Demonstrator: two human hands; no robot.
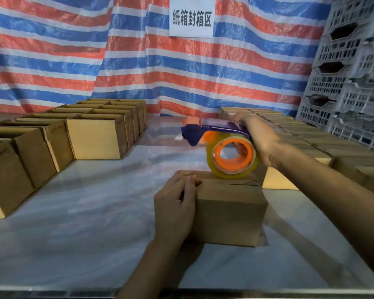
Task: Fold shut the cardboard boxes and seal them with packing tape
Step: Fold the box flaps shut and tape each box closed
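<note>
a red, white and blue striped tarpaulin was hung behind, and on it a white sign was printed "纸箱封箱区". a glossy pale table was lined at the left with open boxes, their print too blurred to be read, and at the right with closed boxes. the cardboard box was placed in the middle. its left top edge was pressed by the straight fingers of the left hand. the tape dispenser, at its far top edge, was gripped by the right hand.
</note>
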